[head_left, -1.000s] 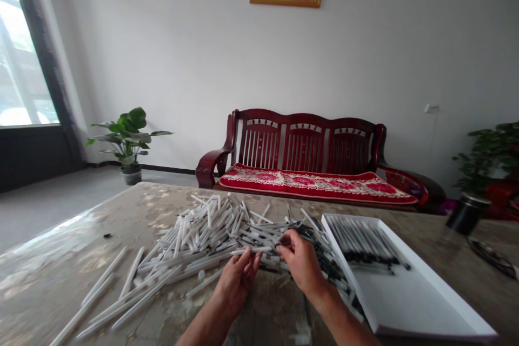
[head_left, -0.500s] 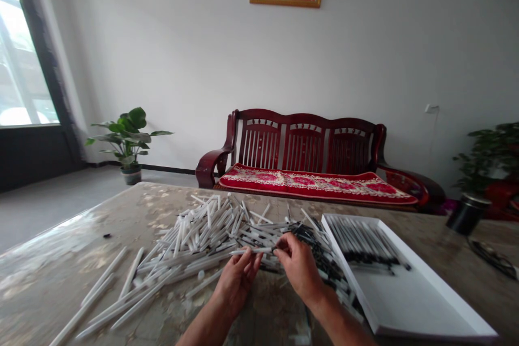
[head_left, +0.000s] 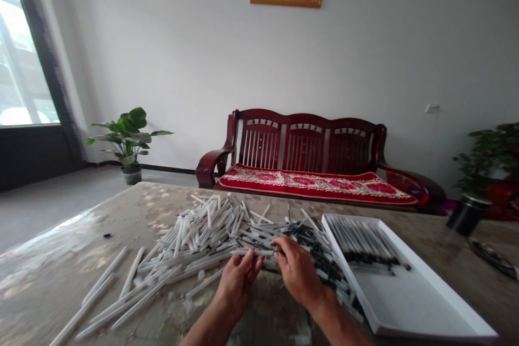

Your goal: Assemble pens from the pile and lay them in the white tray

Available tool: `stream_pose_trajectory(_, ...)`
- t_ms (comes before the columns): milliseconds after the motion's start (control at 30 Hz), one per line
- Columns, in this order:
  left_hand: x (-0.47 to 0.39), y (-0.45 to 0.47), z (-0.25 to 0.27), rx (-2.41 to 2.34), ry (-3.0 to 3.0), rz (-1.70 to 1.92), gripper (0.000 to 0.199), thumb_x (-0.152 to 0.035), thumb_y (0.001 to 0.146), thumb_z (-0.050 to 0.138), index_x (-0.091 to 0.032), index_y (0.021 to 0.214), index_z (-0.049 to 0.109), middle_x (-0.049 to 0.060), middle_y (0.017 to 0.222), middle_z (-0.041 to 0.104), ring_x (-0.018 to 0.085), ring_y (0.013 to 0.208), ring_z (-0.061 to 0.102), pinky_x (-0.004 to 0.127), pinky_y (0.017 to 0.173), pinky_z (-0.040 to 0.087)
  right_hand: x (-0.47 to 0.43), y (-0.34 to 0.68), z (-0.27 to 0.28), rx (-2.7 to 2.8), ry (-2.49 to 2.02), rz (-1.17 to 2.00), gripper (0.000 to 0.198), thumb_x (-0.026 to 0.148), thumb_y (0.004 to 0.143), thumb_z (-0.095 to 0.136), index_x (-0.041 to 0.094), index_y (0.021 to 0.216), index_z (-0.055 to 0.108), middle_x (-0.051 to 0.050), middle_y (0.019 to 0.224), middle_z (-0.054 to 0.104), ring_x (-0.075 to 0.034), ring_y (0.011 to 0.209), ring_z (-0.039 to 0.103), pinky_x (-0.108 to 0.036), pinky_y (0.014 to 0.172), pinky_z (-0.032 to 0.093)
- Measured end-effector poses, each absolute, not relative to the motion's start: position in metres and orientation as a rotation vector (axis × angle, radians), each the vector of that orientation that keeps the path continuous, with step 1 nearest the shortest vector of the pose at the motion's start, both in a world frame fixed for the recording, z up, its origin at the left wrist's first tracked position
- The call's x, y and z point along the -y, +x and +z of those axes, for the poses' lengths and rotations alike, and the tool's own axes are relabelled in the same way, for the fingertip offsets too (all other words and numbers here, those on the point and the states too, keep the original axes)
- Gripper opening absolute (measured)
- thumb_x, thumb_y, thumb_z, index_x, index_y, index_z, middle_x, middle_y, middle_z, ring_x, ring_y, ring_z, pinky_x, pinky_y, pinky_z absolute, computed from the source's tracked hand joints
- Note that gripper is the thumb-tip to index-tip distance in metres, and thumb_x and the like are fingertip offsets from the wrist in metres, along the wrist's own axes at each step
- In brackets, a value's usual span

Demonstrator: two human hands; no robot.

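My left hand pinches a slim white pen barrel between thumb and fingers, its tapered tip pointing left. At the barrel's right end, the fingertips of my right hand are closed on a small dark part too hidden to name. Behind and left of my hands spreads a heap of white pen barrels. Dark pen parts lie in a pile just beyond my right hand. To the right, a shallow white box holds a row of pens with black ends.
The table has a patterned cover. A small black piece lies at left, and several loose barrels reach the near left. A dark canister and a cable are at far right. Behind stands a red wooden bench.
My right hand has shifted slightly left and down, its fingers now nearer the barrel's end. The left hand has moved a little to the right along the barrel.
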State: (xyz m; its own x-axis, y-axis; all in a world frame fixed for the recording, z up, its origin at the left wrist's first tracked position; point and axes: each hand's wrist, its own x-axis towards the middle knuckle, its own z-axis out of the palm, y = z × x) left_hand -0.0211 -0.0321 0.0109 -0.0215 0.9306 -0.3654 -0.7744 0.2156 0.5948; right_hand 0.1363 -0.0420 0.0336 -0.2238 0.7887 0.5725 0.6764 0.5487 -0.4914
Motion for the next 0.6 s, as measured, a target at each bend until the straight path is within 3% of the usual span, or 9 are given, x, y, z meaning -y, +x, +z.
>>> stream_pose_trajectory(167, 0.0356, -0.019, 0.0087, -0.784, 0.32, 1.375, 0.016, 0.003, 0.084, 0.059, -0.012, 0.077, 0.06, 0.003, 0.072, 0.069, 0.012, 0.063, 0.072, 0.019, 0.064, 0.061, 0.0428, 0.1354, 0.0326, 1.946, -1.165, 0.246, 0.026, 0.015, 0.092, 0.04, 0.023, 0.105, 0.061, -0.005, 0.099, 0.071, -0.018, 0.094, 0.066, -0.028, 0.085, 0.048)
stream_pose_trajectory(367, 0.0371, -0.0192, 0.0102, -0.8, 0.343, 1.372, 0.014, 0.0, 0.083, 0.061, -0.013, 0.078, 0.06, 0.003, 0.072, 0.069, 0.013, 0.065, 0.073, 0.02, 0.063, 0.062, 0.0412, 0.1332, 0.0308, 1.768, -1.252, 0.588, 0.031, 0.034, 0.098, 0.035, 0.022, 0.109, 0.061, 0.004, 0.056, 0.059, -0.015, 0.053, 0.06, -0.022, 0.055, 0.046)
stream_pose_trajectory(467, 0.0356, -0.0199, 0.011, -0.828, 0.329, 1.367, 0.014, -0.001, 0.084, 0.06, -0.013, 0.078, 0.06, 0.004, 0.072, 0.07, 0.014, 0.065, 0.073, 0.02, 0.063, 0.062, 0.041, 0.1361, 0.0314, 1.813, -1.244, 0.488, 0.032, 0.037, 0.098, 0.037, 0.022, 0.118, 0.058, 0.001, 0.069, 0.066, -0.017, 0.064, 0.065, -0.023, 0.061, 0.047)
stream_pose_trajectory(600, 0.0356, -0.0187, 0.0085, -0.827, 0.346, 1.353, 0.013, -0.001, 0.083, 0.062, -0.013, 0.08, 0.06, 0.004, 0.071, 0.07, 0.014, 0.065, 0.073, 0.021, 0.062, 0.061, 0.0409, 0.1374, 0.0305, 1.869, -1.197, 0.264, 0.031, 0.026, 0.095, 0.038, 0.023, 0.118, 0.058, -0.005, 0.091, 0.071, -0.019, 0.087, 0.067, -0.026, 0.077, 0.048)
